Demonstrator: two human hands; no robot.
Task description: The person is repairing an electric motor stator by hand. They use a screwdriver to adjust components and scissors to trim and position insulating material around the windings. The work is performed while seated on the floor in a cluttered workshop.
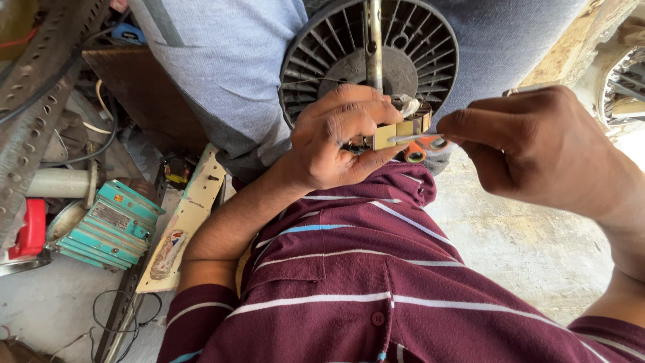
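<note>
So the whole thing was happening right up close against the person's chest, above the maroon striped shirt (376,269). The left hand (339,138) was clamped around a small yellowish block-shaped part (392,134), thumb underneath and fingers curled over the top, holding it steady just in front of the black finned motor housing (368,57). The right hand (537,144) was pinched shut on a thin metal tool (410,138), some kind of narrow blade or tweezer tip as far as I could make out, with the tip touching the right face of that yellowish part.

The bit that mattered: the part sat to the right of the left palm and to the left of the right hand, squarely between the two. The tool's long axis ran almost flat, left to right, pointing from the right hand straight into the part. The left hand was the nearer one, since it was actually wrapped around the part, while the right only reached it through the tool.

Something orange (423,148) hung just beneath the tool, maybe loop handles or wire, too hidden to say. A metal shaft (374,40) stuck up out of the housing, on the far side of the fingers. Off to the left on the floor there was a teal finned unit (111,225) and loose cables.
</note>
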